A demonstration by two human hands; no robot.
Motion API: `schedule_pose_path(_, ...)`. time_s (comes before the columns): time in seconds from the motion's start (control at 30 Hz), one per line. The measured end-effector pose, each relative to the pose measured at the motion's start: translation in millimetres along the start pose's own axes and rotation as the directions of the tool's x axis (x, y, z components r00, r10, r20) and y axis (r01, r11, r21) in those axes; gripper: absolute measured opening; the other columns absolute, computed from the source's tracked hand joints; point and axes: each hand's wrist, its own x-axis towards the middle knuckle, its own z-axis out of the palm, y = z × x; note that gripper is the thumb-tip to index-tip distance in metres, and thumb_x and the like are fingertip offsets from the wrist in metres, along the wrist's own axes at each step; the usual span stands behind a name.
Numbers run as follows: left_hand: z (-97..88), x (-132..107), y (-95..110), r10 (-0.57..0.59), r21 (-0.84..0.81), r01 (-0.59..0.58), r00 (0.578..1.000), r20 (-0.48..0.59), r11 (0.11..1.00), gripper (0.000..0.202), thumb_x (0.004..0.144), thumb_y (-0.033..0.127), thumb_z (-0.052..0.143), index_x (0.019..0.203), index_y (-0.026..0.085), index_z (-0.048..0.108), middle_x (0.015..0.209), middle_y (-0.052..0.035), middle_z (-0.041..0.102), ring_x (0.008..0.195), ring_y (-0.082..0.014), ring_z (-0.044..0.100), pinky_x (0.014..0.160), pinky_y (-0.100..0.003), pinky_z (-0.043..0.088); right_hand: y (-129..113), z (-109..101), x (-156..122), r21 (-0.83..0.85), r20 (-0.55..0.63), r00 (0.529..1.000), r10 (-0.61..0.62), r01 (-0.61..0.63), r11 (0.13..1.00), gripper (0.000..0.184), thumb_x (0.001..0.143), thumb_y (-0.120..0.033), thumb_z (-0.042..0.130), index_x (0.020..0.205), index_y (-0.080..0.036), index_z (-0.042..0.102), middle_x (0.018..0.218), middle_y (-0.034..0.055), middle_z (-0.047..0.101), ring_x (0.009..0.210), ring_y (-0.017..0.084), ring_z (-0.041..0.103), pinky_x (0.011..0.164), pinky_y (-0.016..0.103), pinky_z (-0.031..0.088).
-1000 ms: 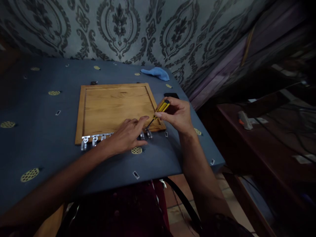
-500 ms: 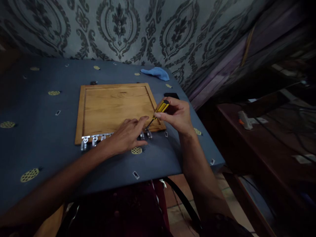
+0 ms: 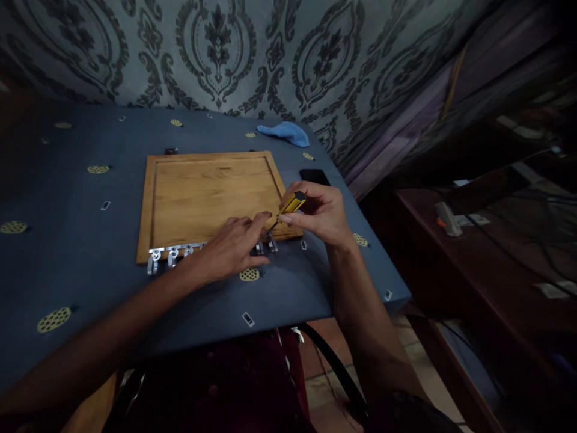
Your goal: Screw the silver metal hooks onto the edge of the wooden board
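Observation:
A square wooden board [image 3: 211,192] with a raised rim lies on the blue table [image 3: 67,240]. Along its near edge runs a metal hook rail [image 3: 174,252] with silver hooks. My left hand [image 3: 232,248] rests flat on the rail's right part, fingers stretched out, pressing it down. My right hand [image 3: 318,211] is closed round a yellow-and-black screwdriver [image 3: 291,204]. The screwdriver's tip points down-left to the rail near the board's near right corner, just beyond my left fingertips.
A blue cloth [image 3: 285,133] lies at the table's far right by the patterned wall. A black phone [image 3: 314,176] sits right of the board. The table's right edge drops to a dark wooden bench [image 3: 473,252] with cables.
My right hand has dropped slightly and tilted the screwdriver handle lower and flatter. The black phone behind it shows more. My left hand has stayed put.

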Motion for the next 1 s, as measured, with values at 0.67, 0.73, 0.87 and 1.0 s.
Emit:
schedule_pose_path(0.67, -1.6, 0.0, 0.6, -0.003, -0.005, 0.003, 1.000, 0.008, 1.000, 0.079, 0.084, 0.033, 0.077, 0.144, 0.016, 0.028, 0.129, -0.0163, 0.063, 0.125, -0.0314, 0.058, 0.102, -0.044, 0.046, 0.5, 0.5, 0.0, -0.052, -0.007, 1.000, -0.011, 0.010, 0.999, 0.026, 0.066, -0.042, 0.090, 0.073, -0.021, 0.077, 0.070, 0.0006, 0.066, 0.060, 0.011, 0.053, 0.053, 0.024, 0.041)
schedule_pose_path(0.73, -2.1, -0.1, 0.8, -0.002, -0.006, 0.002, 1.000, 0.015, 1.000, 0.079, 0.084, 0.033, 0.076, 0.144, 0.016, 0.028, 0.127, -0.0156, 0.064, 0.124, -0.0309, 0.059, 0.102, -0.045, 0.045, 1.1, 0.5, 0.0, -0.061, -0.027, 0.999, -0.025, 0.023, 0.998, 0.025, 0.066, -0.041, 0.090, 0.072, -0.021, 0.076, 0.066, -0.0006, 0.063, 0.060, 0.010, 0.052, 0.053, 0.024, 0.040)
schedule_pose_path(0.87, -2.5, 0.5, 1.6, -0.015, 0.000, 0.015, 1.000, 0.026, 1.000, 0.080, 0.084, 0.033, 0.077, 0.144, 0.015, 0.028, 0.126, -0.0156, 0.064, 0.124, -0.0309, 0.058, 0.104, -0.046, 0.045, 2.8, 1.0, 0.1, -0.075, -0.045, 0.998, -0.052, 0.049, 0.996, 0.026, 0.066, -0.041, 0.090, 0.069, -0.020, 0.075, 0.064, -0.0015, 0.061, 0.059, 0.010, 0.051, 0.054, 0.024, 0.039)
schedule_pose_path(1.0, -2.8, 1.0, 2.2, -0.019, 0.009, 0.019, 0.999, 0.034, 1.000, 0.080, 0.083, 0.032, 0.077, 0.145, 0.014, 0.029, 0.125, -0.0162, 0.065, 0.124, -0.0311, 0.058, 0.103, -0.045, 0.045, 3.5, 1.3, 0.3, -0.087, -0.046, 0.998, -0.049, 0.045, 0.995, 0.029, 0.067, -0.045, 0.089, 0.069, -0.020, 0.074, 0.063, -0.0021, 0.059, 0.059, 0.010, 0.050, 0.054, 0.024, 0.039)
